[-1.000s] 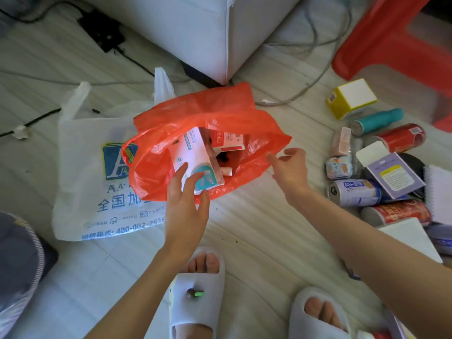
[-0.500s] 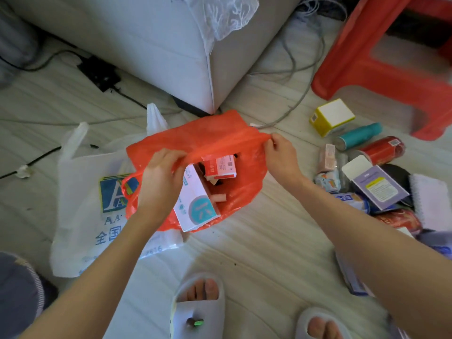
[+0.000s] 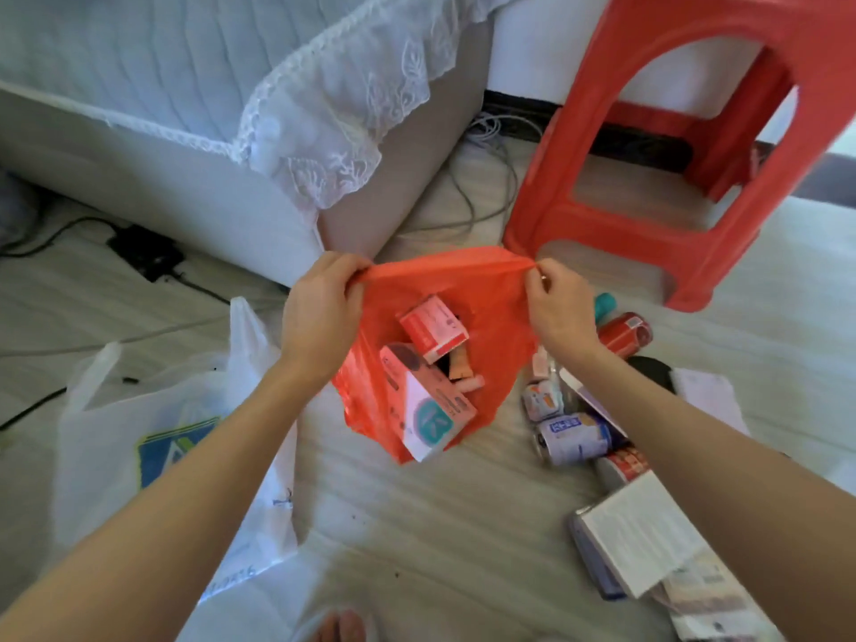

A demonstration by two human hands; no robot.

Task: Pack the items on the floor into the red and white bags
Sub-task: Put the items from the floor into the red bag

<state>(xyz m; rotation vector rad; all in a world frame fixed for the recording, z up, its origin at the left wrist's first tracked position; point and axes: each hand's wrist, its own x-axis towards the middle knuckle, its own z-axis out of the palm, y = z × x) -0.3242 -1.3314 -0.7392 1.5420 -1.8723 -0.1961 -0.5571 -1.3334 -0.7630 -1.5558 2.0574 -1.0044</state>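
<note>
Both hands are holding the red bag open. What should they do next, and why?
Probably let the right hand release the rim and pick up a nearby can, while the left hand keeps holding the red bag. The bag already holds boxes, and cans and boxes still lie on the floor.

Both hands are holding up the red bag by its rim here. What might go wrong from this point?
1. The large white box with the teal circle juts past the thin red plastic bag's lower edge; it may slip out or tear the film.
2. The left hand and right hand pinch only the rim, so a grip might slip.
3. The swinging bag may knock the blue and white can lying on the floor close beside it.
</note>
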